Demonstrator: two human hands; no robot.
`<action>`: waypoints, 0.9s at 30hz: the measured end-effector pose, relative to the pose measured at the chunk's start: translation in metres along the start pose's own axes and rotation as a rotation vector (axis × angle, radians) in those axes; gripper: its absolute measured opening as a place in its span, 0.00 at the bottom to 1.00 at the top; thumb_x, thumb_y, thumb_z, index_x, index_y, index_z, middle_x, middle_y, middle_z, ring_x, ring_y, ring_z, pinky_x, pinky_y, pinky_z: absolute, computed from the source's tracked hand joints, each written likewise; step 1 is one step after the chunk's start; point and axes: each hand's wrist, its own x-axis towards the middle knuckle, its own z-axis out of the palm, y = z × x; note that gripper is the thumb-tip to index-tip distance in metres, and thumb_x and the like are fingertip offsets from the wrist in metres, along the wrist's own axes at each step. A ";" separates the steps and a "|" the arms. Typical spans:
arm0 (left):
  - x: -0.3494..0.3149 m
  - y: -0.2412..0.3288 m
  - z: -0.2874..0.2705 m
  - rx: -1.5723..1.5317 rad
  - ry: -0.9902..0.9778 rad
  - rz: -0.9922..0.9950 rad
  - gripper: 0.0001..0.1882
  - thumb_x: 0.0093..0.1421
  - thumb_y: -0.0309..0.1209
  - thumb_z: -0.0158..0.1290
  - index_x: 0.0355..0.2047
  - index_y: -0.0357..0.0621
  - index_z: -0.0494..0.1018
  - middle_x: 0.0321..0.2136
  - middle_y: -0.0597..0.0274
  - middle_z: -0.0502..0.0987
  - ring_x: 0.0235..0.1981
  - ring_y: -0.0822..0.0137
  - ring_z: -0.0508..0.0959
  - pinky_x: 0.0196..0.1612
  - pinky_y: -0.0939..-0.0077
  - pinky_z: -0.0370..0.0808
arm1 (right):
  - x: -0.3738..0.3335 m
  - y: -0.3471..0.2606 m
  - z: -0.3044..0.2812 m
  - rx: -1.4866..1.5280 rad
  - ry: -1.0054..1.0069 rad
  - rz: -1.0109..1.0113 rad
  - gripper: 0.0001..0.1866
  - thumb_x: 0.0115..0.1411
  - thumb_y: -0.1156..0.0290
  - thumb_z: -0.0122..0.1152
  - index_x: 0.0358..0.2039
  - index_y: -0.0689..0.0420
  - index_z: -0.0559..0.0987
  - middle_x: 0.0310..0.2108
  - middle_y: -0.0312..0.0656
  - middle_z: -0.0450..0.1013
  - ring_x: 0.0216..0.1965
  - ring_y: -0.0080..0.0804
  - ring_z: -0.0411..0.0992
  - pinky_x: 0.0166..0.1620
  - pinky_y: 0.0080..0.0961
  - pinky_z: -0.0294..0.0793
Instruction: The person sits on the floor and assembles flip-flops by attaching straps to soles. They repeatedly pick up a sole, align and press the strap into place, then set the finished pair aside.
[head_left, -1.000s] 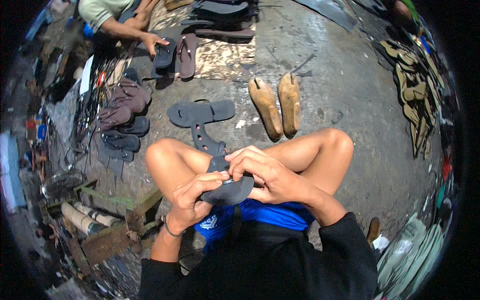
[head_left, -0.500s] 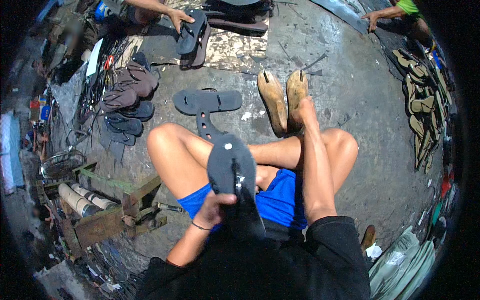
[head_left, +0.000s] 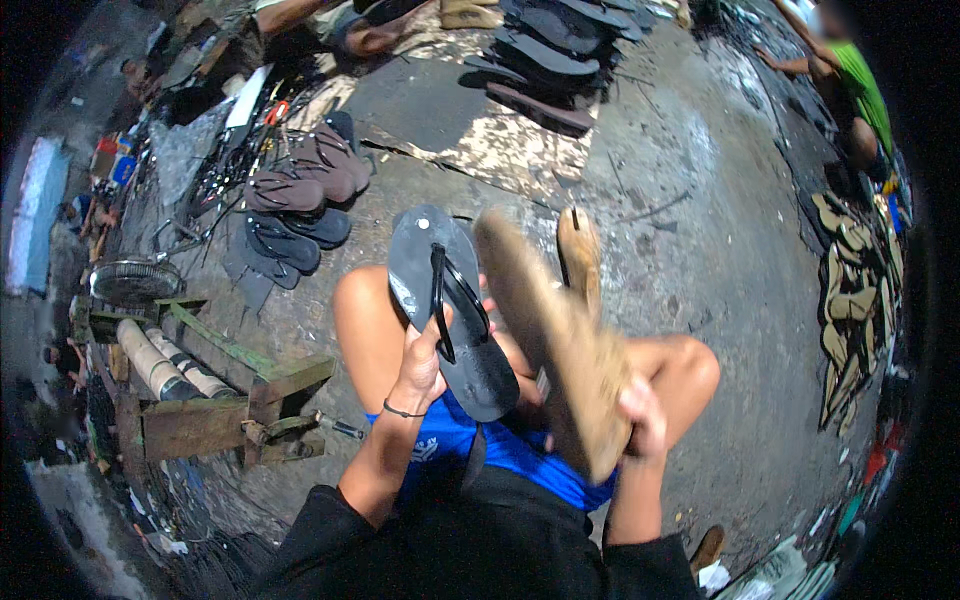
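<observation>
My left hand (head_left: 425, 352): closed on the sandal, thumb on top beside the strap, fingers curled underneath.
Sandal (head_left: 466, 362): grey-black, held in my left hand, footbed up, toe pointing away from me.
Strap (head_left: 440, 300): black, standing up off the footbed in a loop, just beyond my left thumb.
My right hand (head_left: 643, 415): wrapped around the rear part of the wooden last; blurred, so I can't tell each finger's place.
Wooden last (head_left: 560, 345): tan, foot-shaped, slanting from my right hand up toward the sandal; I can't tell whether the two touch.
Second last (head_left: 585, 245): on the floor beyond my right hand, partly hidden by the held one.
Knock risk: the last's front end could bump the strap or my left fingers, because it reaches so near them and I grip it only toward its rear.
Twist risk: the sandal could turn in my left hand if pushed off-centre, since I have it by its middle alone.
Slip risk: the last looks bulky and could roll out if my right hold loosens.
</observation>
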 end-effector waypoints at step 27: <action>-0.057 -0.058 -0.039 0.041 0.275 0.018 0.33 0.70 0.54 0.37 0.61 0.37 0.63 0.56 0.53 0.70 0.57 0.63 0.71 0.61 0.65 0.67 | 0.014 0.084 0.098 -1.216 0.159 -0.699 0.32 0.48 0.72 0.72 0.54 0.69 0.73 0.47 0.57 0.75 0.46 0.52 0.75 0.50 0.38 0.74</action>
